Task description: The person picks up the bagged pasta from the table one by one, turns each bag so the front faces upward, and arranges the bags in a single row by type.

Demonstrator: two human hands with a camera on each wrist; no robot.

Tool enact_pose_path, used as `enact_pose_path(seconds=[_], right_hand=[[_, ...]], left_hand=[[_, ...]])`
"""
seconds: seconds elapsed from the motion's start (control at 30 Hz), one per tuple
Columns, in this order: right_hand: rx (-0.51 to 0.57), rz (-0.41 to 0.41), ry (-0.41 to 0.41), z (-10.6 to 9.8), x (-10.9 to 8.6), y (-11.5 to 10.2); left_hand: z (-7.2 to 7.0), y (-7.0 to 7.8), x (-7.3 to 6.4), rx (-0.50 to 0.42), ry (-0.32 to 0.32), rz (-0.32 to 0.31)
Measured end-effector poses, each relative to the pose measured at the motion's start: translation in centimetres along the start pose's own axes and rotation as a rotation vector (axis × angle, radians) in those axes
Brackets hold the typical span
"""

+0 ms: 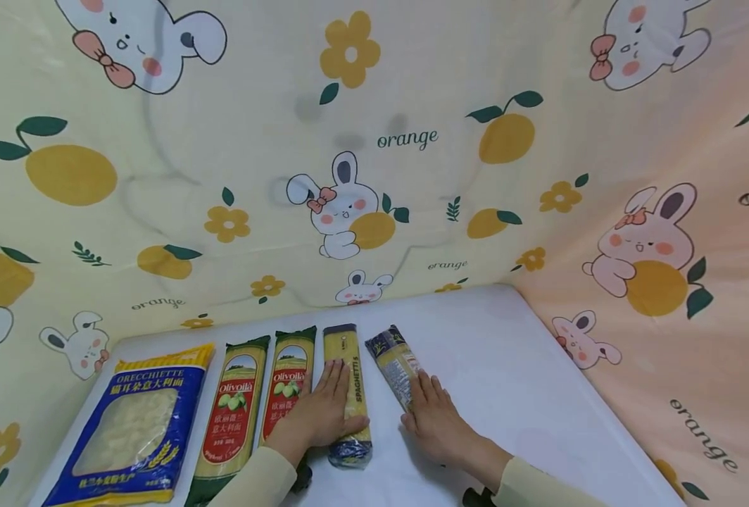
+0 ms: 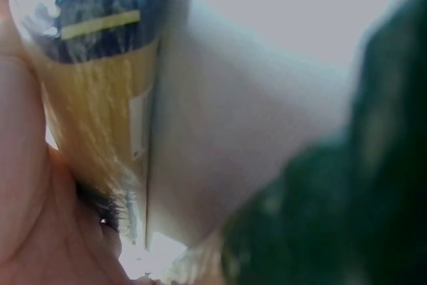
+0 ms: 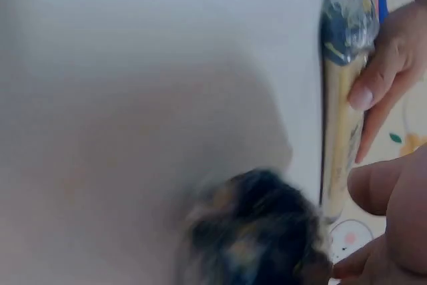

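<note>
A yellow spaghetti pack (image 1: 353,394) with dark blue ends lies on the white table. My left hand (image 1: 320,415) rests over it, fingers fairly straight along its upper face and thumb across to its right edge. To the right, a tilted pasta pack (image 1: 392,359) with a dark patterned end and printed label is under my right hand (image 1: 441,426). That hand holds its lower part, thumb at the left side and fingers at the right. In the right wrist view the near end of this pack (image 3: 257,231) is blurred. The left fingertips are hidden in the left wrist view.
Left of my hands lie two green-and-red Olivoilà pasta packs (image 1: 234,401), (image 1: 291,373) and a large blue-and-yellow orecchiette bag (image 1: 127,422). A cloth (image 1: 248,141) printed with rabbits and oranges hangs behind the table (image 1: 507,373) and along its right side.
</note>
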State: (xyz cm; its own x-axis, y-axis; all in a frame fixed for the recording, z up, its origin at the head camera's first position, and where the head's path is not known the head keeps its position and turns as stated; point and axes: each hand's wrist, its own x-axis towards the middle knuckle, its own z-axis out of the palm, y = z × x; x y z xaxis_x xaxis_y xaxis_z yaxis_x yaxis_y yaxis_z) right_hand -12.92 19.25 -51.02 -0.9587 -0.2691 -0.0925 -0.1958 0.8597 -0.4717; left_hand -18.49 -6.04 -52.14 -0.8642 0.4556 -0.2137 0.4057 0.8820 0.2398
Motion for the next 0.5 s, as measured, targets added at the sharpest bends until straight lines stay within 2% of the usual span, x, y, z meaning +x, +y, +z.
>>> enact_pose_path(seconds=[0.1,0.23,0.3,0.4,0.5], right_hand=[[-0.088,-0.063,-0.015,-0.2,-1.2,0.9],[-0.233,-0.083,-0.019,0.0,-2.6,2.4],[-0.240,-0.088,-0.010,0.3,-3.0,2.8],[-0.191,-0.102,0.005,0.9,-3.3,2.7],[-0.151,-0.106,0.005,1.4,-3.4,2.0]], left_hand=[[0.1,0.0,0.2,-0.002,0.001,0.007],[0.0,0.2,0.3,0.019,-0.013,0.011],[-0.4,0.4,0.4,0.038,-0.032,-0.004],[-1.5,0.9,0.7,0.061,-0.061,-0.044],[-2.8,1.4,1.3,0.074,-0.036,-0.092]])
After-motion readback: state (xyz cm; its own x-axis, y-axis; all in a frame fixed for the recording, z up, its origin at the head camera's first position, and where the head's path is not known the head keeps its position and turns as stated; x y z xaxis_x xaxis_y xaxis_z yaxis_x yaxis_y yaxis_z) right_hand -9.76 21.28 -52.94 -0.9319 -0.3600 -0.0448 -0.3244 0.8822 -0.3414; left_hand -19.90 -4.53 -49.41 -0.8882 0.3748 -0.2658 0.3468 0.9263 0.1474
